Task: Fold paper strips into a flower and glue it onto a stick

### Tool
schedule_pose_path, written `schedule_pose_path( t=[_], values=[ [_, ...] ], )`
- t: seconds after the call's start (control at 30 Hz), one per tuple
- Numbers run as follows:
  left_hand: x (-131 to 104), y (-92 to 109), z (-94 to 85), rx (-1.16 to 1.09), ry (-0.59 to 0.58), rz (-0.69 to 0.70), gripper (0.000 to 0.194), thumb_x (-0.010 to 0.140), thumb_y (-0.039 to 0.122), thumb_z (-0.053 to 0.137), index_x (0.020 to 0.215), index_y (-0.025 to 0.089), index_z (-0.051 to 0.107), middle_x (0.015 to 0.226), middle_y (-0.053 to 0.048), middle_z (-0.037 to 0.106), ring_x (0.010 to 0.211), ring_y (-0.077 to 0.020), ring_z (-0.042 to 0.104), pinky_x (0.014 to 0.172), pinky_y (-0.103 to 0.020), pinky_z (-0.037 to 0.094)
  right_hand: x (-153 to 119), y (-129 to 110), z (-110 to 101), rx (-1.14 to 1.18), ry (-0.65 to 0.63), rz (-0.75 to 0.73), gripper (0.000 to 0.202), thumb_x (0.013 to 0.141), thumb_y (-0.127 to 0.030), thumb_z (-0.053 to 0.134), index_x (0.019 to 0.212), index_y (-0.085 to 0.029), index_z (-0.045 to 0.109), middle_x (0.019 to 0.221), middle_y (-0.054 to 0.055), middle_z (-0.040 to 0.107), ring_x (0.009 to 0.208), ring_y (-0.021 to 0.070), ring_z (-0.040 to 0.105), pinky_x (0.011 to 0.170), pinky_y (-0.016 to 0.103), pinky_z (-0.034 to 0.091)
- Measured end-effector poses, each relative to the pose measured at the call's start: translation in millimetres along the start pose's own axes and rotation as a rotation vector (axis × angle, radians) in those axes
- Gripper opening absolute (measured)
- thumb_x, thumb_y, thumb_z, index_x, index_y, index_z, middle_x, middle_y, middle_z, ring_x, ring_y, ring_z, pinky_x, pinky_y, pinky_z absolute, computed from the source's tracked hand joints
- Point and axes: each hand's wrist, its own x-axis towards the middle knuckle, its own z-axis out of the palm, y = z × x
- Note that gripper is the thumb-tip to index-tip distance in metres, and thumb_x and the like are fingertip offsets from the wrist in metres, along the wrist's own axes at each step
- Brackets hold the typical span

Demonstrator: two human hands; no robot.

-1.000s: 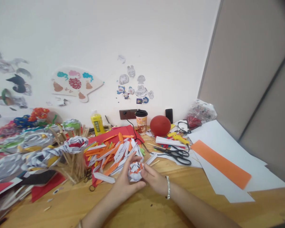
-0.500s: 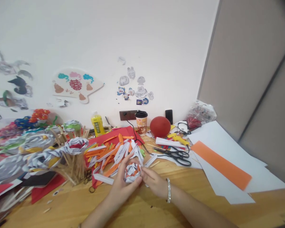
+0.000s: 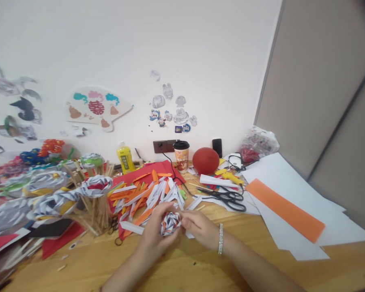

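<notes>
A woven ball of folded white and orange paper strips [image 3: 170, 223] rests in my left hand [image 3: 157, 227], whose fingers and thumb wrap round its left side. My right hand [image 3: 199, 228], with a sparkling bracelet on the wrist, pinches at the ball's right edge; what exactly lies between its fingertips is hidden. Just beyond the hands spreads a pile of folded paper strips [image 3: 158, 192] in white, orange and yellow. Black scissors [image 3: 226, 196] lie to the right of that pile.
Wooden sticks [image 3: 93, 213] and woven paper pieces [image 3: 53, 202] crowd the left. Farther back stand a yellow bottle [image 3: 125, 159], a lidded cup [image 3: 181, 156] and a red balloon [image 3: 206, 161]. A yellow glue gun [image 3: 232, 177], white sheets [image 3: 276, 219] and an orange strip [image 3: 286, 209] lie to the right.
The ball has turned in my left hand, showing more white on its face. My right hand has shifted slightly to the right, its fingers still at the ball's edge.
</notes>
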Motion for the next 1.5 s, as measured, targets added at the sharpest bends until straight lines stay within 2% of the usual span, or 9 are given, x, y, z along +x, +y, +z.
schedule_pose_path(
  t=[0.07, 0.13, 0.23, 0.37, 0.67, 0.8, 1.03, 1.3, 1.5],
  values=[
    [-1, -6, -0.2, 0.069, 0.012, 0.024, 0.042, 0.073, 0.020, 0.055, 0.112, 0.021, 0.038, 0.097, -0.006, 0.055, 0.089, -0.0201, 0.056, 0.081, -0.035, 0.046, 0, -3, 0, -0.009, 0.051, 0.021, 0.043, 0.089, -0.046, 0.026, 0.092, -0.016, 0.056, 0.075, 0.002, 0.056, 0.066, 0.0132, 0.051, 0.062, 0.024, 0.041],
    [-2, -9, -0.4, 0.120, 0.006, 0.019, 0.045, 0.074, 0.021, 0.055, 0.114, 0.021, 0.035, 0.098, -0.007, 0.054, 0.091, -0.0205, 0.055, 0.081, -0.036, 0.045, -1, -5, -2, -0.075, 0.194, 0.036, 0.032, 0.086, -0.042, 0.039, 0.098, -0.017, 0.055, 0.081, 0.003, 0.058, 0.068, 0.0137, 0.052, 0.064, 0.025, 0.041],
    [-1, -7, -0.7, 0.140, -0.055, -0.016, 0.052, 0.073, 0.021, 0.055, 0.119, 0.020, 0.030, 0.099, -0.007, 0.054, 0.093, -0.0206, 0.054, 0.084, -0.037, 0.044, -2, -8, -7, -0.276, 0.336, -0.104, 0.019, 0.085, -0.031, 0.046, 0.092, -0.019, 0.059, 0.082, 0.005, 0.057, 0.076, 0.0156, 0.050, 0.071, 0.029, 0.040],
    [1, 2, -2.6, 0.086, -0.218, -0.049, 0.063, 0.072, 0.017, 0.054, 0.126, 0.021, 0.021, 0.102, -0.007, 0.054, 0.095, -0.0195, 0.054, 0.085, -0.035, 0.043, -1, -10, -14, -0.470, 0.201, -0.298, 0.017, 0.085, -0.025, 0.045, 0.086, -0.023, 0.062, 0.084, 0.003, 0.055, 0.079, 0.0153, 0.047, 0.072, 0.030, 0.038],
    [-3, 1, -4.3, -0.057, -0.446, -0.151, 0.087, 0.067, 0.018, 0.059, 0.136, 0.025, 0.006, 0.120, -0.009, 0.050, 0.106, -0.0222, 0.050, 0.090, -0.035, 0.041, 1, 0, -15, -0.539, 0.037, -0.333, 0.018, 0.084, -0.029, 0.048, 0.078, -0.018, 0.061, 0.081, 0.004, 0.053, 0.077, 0.0159, 0.043, 0.069, 0.029, 0.038],
    [-3, -1, -4.4, -0.082, -0.442, -0.187, 0.095, 0.065, 0.017, 0.061, 0.137, 0.023, -0.001, 0.121, -0.010, 0.049, 0.109, -0.0224, 0.048, 0.094, -0.036, 0.037, 1, 0, -13, -0.491, 0.057, -0.327, 0.016, 0.083, -0.024, 0.049, 0.074, -0.017, 0.061, 0.079, 0.004, 0.054, 0.075, 0.0149, 0.043, 0.069, 0.027, 0.038],
    [-4, 0, -6.3, -0.084, -0.474, -0.191, 0.095, 0.064, 0.017, 0.061, 0.137, 0.021, 0.001, 0.131, -0.012, 0.040, 0.117, -0.0245, 0.041, 0.096, -0.036, 0.035, 2, 1, -11, -0.423, 0.046, -0.311, 0.013, 0.078, -0.025, 0.057, 0.069, -0.015, 0.059, 0.076, 0.004, 0.054, 0.075, 0.0149, 0.046, 0.070, 0.027, 0.040],
    [-3, -6, -4.7, -0.080, -0.527, -0.207, 0.099, 0.066, 0.014, 0.058, 0.135, 0.019, -0.013, 0.129, -0.012, 0.041, 0.114, -0.0215, 0.043, 0.097, -0.034, 0.033, 2, 3, -9, -0.574, 0.045, -0.344, 0.016, 0.080, -0.019, 0.054, 0.066, -0.018, 0.061, 0.073, 0.002, 0.056, 0.071, 0.0141, 0.044, 0.064, 0.027, 0.035],
    [-2, -5, -4.8, -0.117, -0.570, -0.179, 0.101, 0.066, 0.015, 0.058, 0.134, 0.020, -0.016, 0.127, -0.010, 0.041, 0.113, -0.0198, 0.043, 0.097, -0.032, 0.032, 0, 0, -9, -0.557, 0.031, -0.272, 0.012, 0.074, -0.023, 0.062, 0.063, -0.019, 0.062, 0.072, 0.001, 0.052, 0.073, 0.0141, 0.044, 0.064, 0.027, 0.034]
  ],
)
